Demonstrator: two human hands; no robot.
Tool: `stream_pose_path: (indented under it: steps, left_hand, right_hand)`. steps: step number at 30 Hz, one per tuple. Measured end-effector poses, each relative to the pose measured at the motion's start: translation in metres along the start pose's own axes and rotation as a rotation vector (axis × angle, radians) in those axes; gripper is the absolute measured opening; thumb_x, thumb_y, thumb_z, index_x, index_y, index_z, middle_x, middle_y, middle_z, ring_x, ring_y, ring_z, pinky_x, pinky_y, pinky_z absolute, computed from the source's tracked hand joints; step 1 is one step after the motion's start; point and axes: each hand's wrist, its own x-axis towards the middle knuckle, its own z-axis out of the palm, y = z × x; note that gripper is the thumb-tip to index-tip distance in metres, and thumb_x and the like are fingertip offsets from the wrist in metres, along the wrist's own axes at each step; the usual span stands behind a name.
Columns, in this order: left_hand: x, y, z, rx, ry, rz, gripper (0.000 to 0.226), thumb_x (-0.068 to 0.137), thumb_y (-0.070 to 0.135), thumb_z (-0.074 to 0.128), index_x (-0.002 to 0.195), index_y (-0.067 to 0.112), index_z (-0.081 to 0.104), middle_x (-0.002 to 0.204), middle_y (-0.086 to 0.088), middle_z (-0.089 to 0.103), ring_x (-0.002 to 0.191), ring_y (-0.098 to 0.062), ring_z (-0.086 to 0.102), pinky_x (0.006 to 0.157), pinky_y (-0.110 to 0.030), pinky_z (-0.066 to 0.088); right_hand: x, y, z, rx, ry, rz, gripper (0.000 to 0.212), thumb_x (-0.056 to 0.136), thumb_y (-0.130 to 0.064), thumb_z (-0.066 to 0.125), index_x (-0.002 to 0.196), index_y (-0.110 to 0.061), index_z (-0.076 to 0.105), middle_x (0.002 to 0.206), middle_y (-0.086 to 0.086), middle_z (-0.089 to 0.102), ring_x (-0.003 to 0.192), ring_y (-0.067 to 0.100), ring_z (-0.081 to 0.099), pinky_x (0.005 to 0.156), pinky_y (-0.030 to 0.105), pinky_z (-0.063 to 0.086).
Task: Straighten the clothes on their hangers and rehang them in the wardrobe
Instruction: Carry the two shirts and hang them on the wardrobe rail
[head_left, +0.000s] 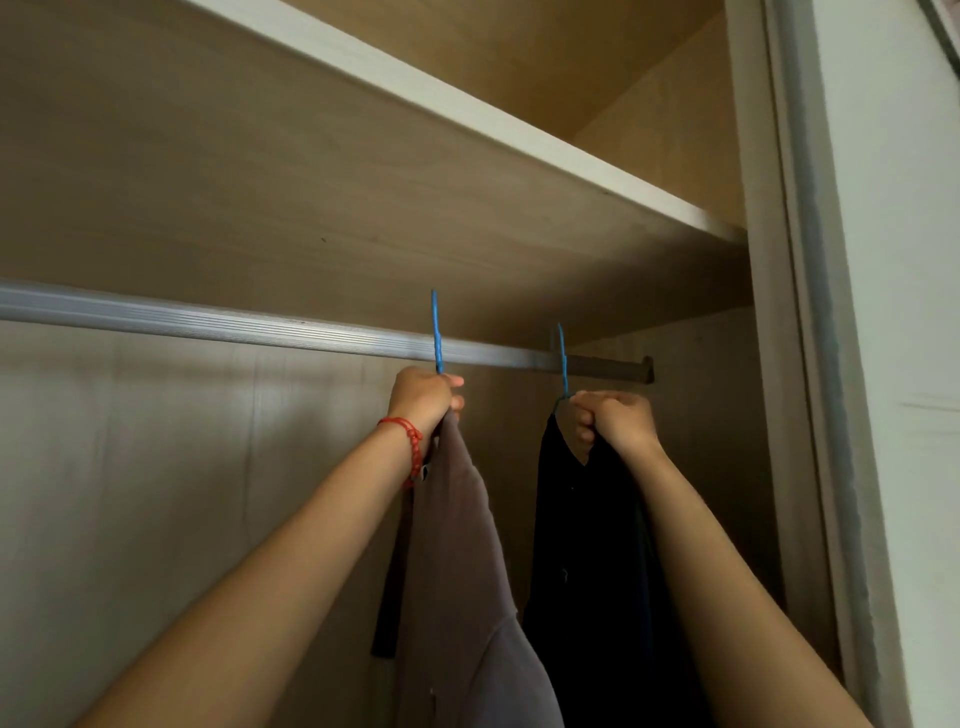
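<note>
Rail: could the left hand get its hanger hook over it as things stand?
Probably yes. The left hand grips the blue hanger with the brown garment right at the rail; the hook already crosses it, and the bare stretch leftward leaves room.

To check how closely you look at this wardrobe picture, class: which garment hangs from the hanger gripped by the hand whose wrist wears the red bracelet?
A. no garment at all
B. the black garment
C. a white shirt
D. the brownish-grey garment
D: the left hand, with the red bracelet on its wrist, grips the blue hanger from which the brownish-grey garment hangs.
</note>
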Motion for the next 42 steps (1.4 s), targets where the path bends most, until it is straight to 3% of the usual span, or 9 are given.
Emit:
stream_pose_path:
  steps: [4, 11, 19, 21, 24, 27, 30, 35, 42]
  left_hand:
    - [0.020, -0.011, 0.007, 0.038, 0.054, 0.008, 0.020, 0.092, 0.001, 0.040, 0.088, 0.007, 0.059, 0.029, 0.003, 0.042, 0.027, -0.010, 0.038, 0.043, -0.020, 0.030]
    - [0.036, -0.045, 0.011, 0.101, 0.096, 0.016, 0.021, 0.093, 0.001, 0.040, 0.094, 0.001, 0.062, 0.038, -0.002, 0.044, 0.026, -0.008, 0.039, 0.039, -0.016, 0.033]
    - [0.043, -0.060, 0.020, 0.154, 0.124, 0.059, 0.022, 0.089, -0.003, 0.041, 0.088, 0.006, 0.060, 0.059, -0.009, 0.047, 0.050, -0.020, 0.043, 0.050, -0.024, 0.037]
    - [0.043, -0.061, 0.022, 0.170, 0.117, 0.058, 0.021, 0.091, -0.002, 0.041, 0.090, 0.006, 0.060, 0.060, -0.008, 0.048, 0.051, -0.019, 0.044, 0.050, -0.025, 0.038]
    - [0.044, -0.063, 0.026, 0.195, 0.103, 0.067, 0.022, 0.092, 0.000, 0.040, 0.095, 0.003, 0.061, 0.060, -0.007, 0.048, 0.052, -0.018, 0.044, 0.050, -0.025, 0.037]
    - [0.045, -0.063, 0.028, 0.209, 0.102, 0.074, 0.023, 0.093, 0.001, 0.039, 0.098, 0.000, 0.061, 0.059, -0.008, 0.047, 0.051, -0.018, 0.043, 0.050, -0.025, 0.037]
    - [0.044, -0.063, 0.028, 0.211, 0.114, 0.081, 0.024, 0.093, 0.001, 0.037, 0.099, 0.000, 0.061, 0.058, -0.008, 0.046, 0.049, -0.018, 0.042, 0.049, -0.024, 0.035]
    - [0.039, -0.064, 0.023, 0.201, 0.145, 0.074, 0.025, 0.092, -0.001, 0.036, 0.095, 0.002, 0.061, 0.054, -0.009, 0.047, 0.045, -0.019, 0.041, 0.048, -0.022, 0.034]
    - [0.036, -0.062, 0.018, 0.212, 0.179, 0.073, 0.028, 0.088, -0.005, 0.040, 0.105, -0.005, 0.062, 0.074, -0.019, 0.058, 0.051, -0.020, 0.045, 0.057, -0.025, 0.042]
  right_hand:
    - [0.031, 0.014, 0.007, 0.037, -0.026, -0.025, 0.019, 0.090, -0.003, 0.051, 0.072, -0.006, 0.056, 0.039, 0.000, 0.042, 0.028, 0.010, 0.036, 0.034, 0.016, 0.028]
    - [0.068, 0.051, 0.013, -0.027, -0.069, 0.008, 0.032, 0.089, 0.002, 0.048, 0.059, -0.007, 0.047, 0.045, 0.005, 0.036, 0.022, 0.008, 0.031, 0.032, 0.011, 0.023]
    - [0.094, 0.063, 0.000, -0.412, 0.030, -0.075, 0.035, 0.089, -0.007, 0.053, 0.055, -0.015, 0.050, 0.052, 0.006, 0.049, 0.039, 0.019, 0.046, 0.046, 0.023, 0.037]
    - [0.093, 0.061, -0.006, -0.506, 0.050, -0.104, 0.035, 0.090, -0.010, 0.052, 0.056, -0.016, 0.051, 0.063, 0.007, 0.054, 0.056, 0.025, 0.055, 0.064, 0.028, 0.047]
    - [0.092, 0.055, -0.016, -0.608, 0.052, -0.110, 0.022, 0.093, -0.012, 0.048, 0.074, -0.009, 0.060, 0.083, 0.009, 0.054, 0.090, 0.031, 0.059, 0.081, 0.033, 0.047]
    - [0.092, 0.059, -0.024, -0.689, 0.100, -0.124, 0.025, 0.094, -0.014, 0.045, 0.069, -0.009, 0.051, 0.087, 0.013, 0.057, 0.093, 0.032, 0.057, 0.073, 0.027, 0.040]
    - [0.091, 0.065, -0.028, -0.744, 0.156, -0.176, 0.018, 0.095, -0.015, 0.042, 0.086, -0.009, 0.056, 0.106, 0.017, 0.062, 0.092, 0.032, 0.057, 0.071, 0.028, 0.039]
    - [0.089, 0.071, -0.027, -0.775, 0.144, -0.207, 0.023, 0.094, -0.013, 0.042, 0.106, -0.010, 0.062, 0.113, 0.016, 0.063, 0.095, 0.033, 0.058, 0.073, 0.028, 0.039]
    - [0.088, 0.071, -0.029, -0.828, 0.197, -0.259, 0.021, 0.093, -0.012, 0.045, 0.101, -0.007, 0.064, 0.109, 0.017, 0.065, 0.099, 0.035, 0.059, 0.075, 0.030, 0.042]
